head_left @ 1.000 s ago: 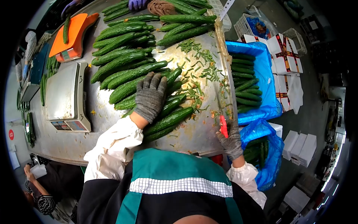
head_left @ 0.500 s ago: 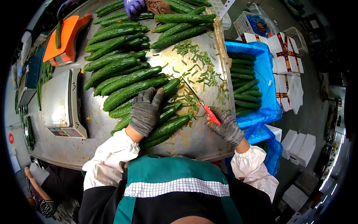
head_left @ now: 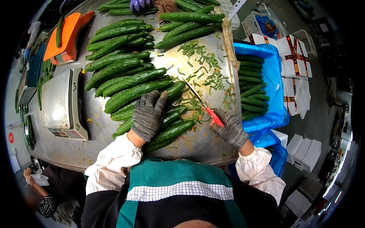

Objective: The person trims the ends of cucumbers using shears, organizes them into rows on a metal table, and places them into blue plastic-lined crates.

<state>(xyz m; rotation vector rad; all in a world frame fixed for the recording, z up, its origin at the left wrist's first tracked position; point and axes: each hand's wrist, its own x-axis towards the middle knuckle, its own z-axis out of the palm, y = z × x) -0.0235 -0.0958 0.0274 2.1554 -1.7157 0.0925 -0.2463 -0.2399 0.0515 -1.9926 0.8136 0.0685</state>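
My left hand [head_left: 148, 116], in a grey knit glove, lies over a row of cucumbers with its fingers curled on a cucumber [head_left: 175, 90]. The stem end of that cucumber pokes out to the right of my fingertips. My right hand [head_left: 230, 128], gloved the same way, is closed around the red handle of a knife [head_left: 215, 116]. Its thin blade points up and left, the tip close to the cucumber's end. Under the blade lie many short cut green stems [head_left: 209, 78] on the metal table [head_left: 190, 148].
A white scale [head_left: 57, 100] and an orange scale [head_left: 64, 40] with a cucumber on it stand at the left. Beyond the table's right edge, a blue-lined crate [head_left: 279, 95] holds cucumbers, with white boxes [head_left: 298, 57] behind. A purple-gloved hand [head_left: 140, 4] is at the far side.
Both my hands, the cucumber and the knife stay almost in place. The purple-gloved hand at the far side has shifted slightly. The view has moved a little.
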